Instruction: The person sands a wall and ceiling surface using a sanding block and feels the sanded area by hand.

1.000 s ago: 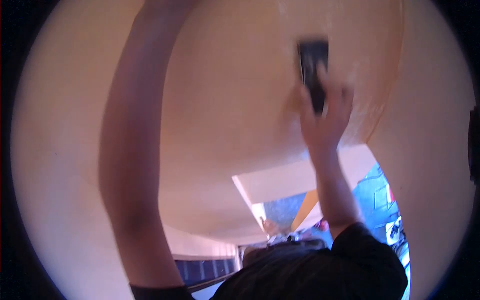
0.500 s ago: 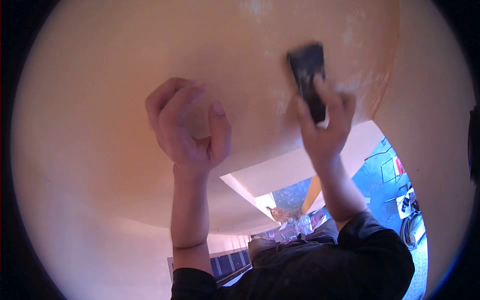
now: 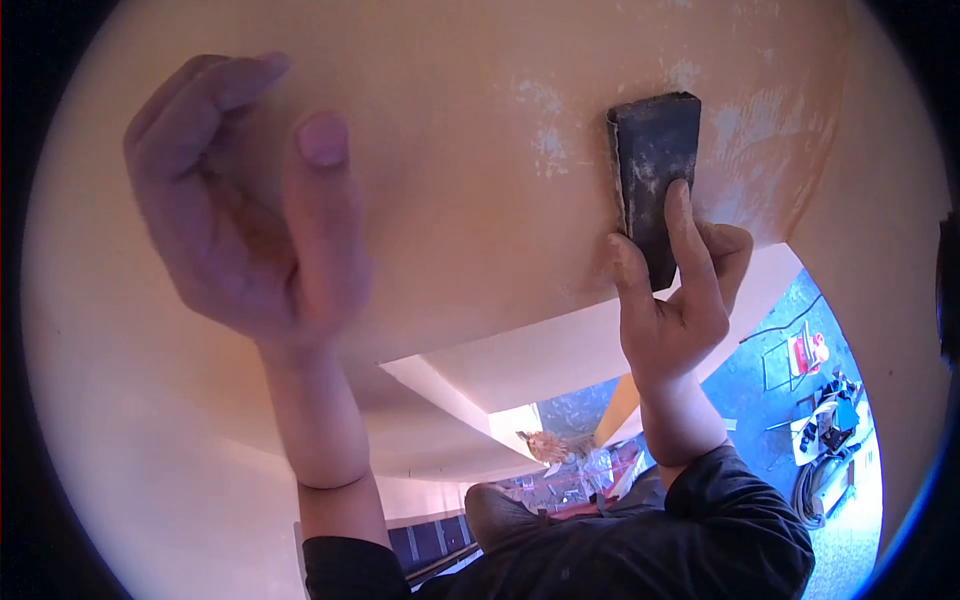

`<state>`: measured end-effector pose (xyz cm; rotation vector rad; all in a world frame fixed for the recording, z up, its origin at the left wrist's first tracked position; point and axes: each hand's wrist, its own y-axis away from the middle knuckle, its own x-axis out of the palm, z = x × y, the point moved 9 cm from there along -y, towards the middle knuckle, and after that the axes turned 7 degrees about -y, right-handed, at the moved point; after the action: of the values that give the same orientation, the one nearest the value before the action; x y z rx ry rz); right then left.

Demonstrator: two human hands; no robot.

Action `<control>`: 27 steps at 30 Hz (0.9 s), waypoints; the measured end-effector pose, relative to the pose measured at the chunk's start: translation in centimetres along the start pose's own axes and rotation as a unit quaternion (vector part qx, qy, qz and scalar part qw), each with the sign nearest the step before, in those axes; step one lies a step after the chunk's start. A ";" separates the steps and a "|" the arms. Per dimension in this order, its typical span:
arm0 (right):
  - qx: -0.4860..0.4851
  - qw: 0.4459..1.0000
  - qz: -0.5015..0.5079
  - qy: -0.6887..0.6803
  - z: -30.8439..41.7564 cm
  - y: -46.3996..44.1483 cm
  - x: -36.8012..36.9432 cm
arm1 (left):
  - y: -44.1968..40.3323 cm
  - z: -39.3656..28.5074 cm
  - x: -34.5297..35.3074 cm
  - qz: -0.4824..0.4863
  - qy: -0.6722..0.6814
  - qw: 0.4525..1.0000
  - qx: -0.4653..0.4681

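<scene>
My right hand (image 3: 680, 290) grips a dark sanding block (image 3: 655, 170) by its lower end, thumb on one side and fingers on the other. The block looks wrapped in black abrasive paper with pale dust on it, and it lies against the peach-coloured plastered surface (image 3: 450, 200). On the left, my left hand (image 3: 245, 200) is raised close to the camera, fingers loosely curled and thumb apart, with nothing in it. Whether it touches the surface, I cannot tell.
Whitish scuffed patches (image 3: 545, 125) mark the surface around the block. Far below, the blue-grey floor (image 3: 750, 375) holds a red item (image 3: 805, 352), coiled hose or cable (image 3: 810, 490) and other gear. A plain wall (image 3: 900, 270) rises along the right.
My left hand has moved up and left, nearer the camera. The right hand and sanding block have shifted slightly right and down in view. The whole view has also shifted a little.
</scene>
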<state>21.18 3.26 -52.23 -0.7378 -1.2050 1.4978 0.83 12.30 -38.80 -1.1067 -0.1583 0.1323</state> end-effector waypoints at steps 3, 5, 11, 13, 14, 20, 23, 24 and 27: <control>-0.043 0.998 0.034 0.014 0.5 -0.4 0.0 | 0.1 0.1 0.2 0.036 0.001 0.999 -0.027; -0.050 0.997 0.048 0.022 0.6 -0.7 -0.2 | 0.1 0.5 0.5 0.070 -0.034 0.996 -0.046; -0.065 0.993 0.084 0.042 1.1 -0.2 0.1 | 0.3 0.5 0.0 -0.017 -0.094 0.994 -0.043; -0.066 0.989 0.102 0.087 0.9 -0.2 0.0 | 0.3 0.6 0.3 -0.019 -0.093 0.994 -0.059; -0.052 0.990 0.106 0.078 0.7 0.1 -0.1 | 0.5 0.8 0.4 -0.017 -0.087 0.993 -0.081; -0.058 0.993 0.076 0.063 0.1 4.5 -0.5 | 0.4 0.0 0.8 0.005 -0.063 0.997 -0.039; -0.038 0.999 0.023 0.023 1.2 2.4 -0.1 | -0.2 -0.9 1.2 0.017 -0.135 0.990 0.018; -0.067 0.998 -0.017 -0.005 1.6 1.1 0.2 | -0.2 -1.3 1.3 0.021 -0.130 0.991 0.020; -0.068 0.997 -0.031 0.009 2.5 0.4 0.2 | -0.3 -1.0 1.2 0.010 -0.099 0.995 -0.026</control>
<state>18.73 2.64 -51.81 -0.7952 -1.3147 1.3662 2.22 11.47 -38.89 -1.1473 -0.3292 0.2570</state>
